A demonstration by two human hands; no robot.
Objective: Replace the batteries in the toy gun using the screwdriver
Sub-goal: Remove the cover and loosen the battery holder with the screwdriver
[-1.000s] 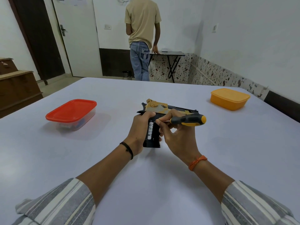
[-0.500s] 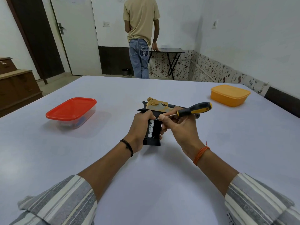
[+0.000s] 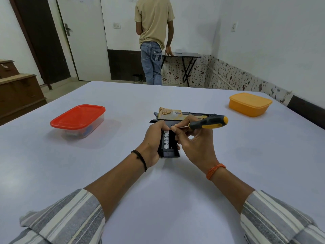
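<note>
Head-worn view, forward and down, close over table (image 3: 175,191).

A wide pale-lavender table (image 3: 123,173) fills the room's foreground. A red-lidded clear container (image 3: 78,120) sits at left; a yellow lidded tub (image 3: 249,104) at far right.

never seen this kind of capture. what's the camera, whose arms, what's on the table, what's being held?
No robot here: one wide-angle camera sits on a person's head, looking forward and down, so the arms are the wearer's own. The left hand grips the handle of a black and gold toy gun, where a white battery shows in the open compartment. The right hand holds a yellow and black screwdriver, tip at the top of that compartment. On the pale table stand a red-lidded clear box, left, and an orange lidded box, far right. Another person stands behind, back turned.
</note>
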